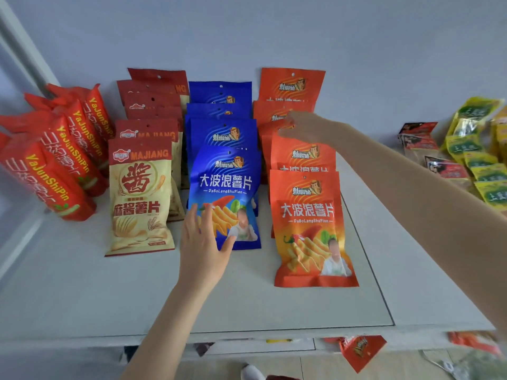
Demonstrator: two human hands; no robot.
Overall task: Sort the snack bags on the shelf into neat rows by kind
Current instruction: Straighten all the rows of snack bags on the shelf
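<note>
Head view: left hand [204, 242] raised at the front blue bag [227, 187], fingers [193, 219] spread wide and straight, tips and thumb touching the bag's lower left part, nothing gripped. Right hand [303, 127] stretched farther back over the orange row [307, 215], blurred; fingertips [285, 126] at the top edge of an orange bag midway along that row, cannot tell whether pinching it or only touching.

Four rows on the white shelf [82, 283], running front to back: red tube-shaped bags [63, 165] at far left, leaning; next, cream-and-red MAJIANG bags [140, 198]; then the blue row [219, 91], upright and overlapping behind the front blue bag; then the orange row, its front bag nearest the shelf edge and apart from both hands. Front blue bag slightly tilted, just beside the front MAJIANG bag, between it and the orange row.

At far right on the shelf, apart from the rows, yellow-green packets [477, 160] in a loose heap, dark red-and-black packets [439, 168] beside them. Below the shelf's front edge, an orange packet [359, 352] partly showing.
</note>
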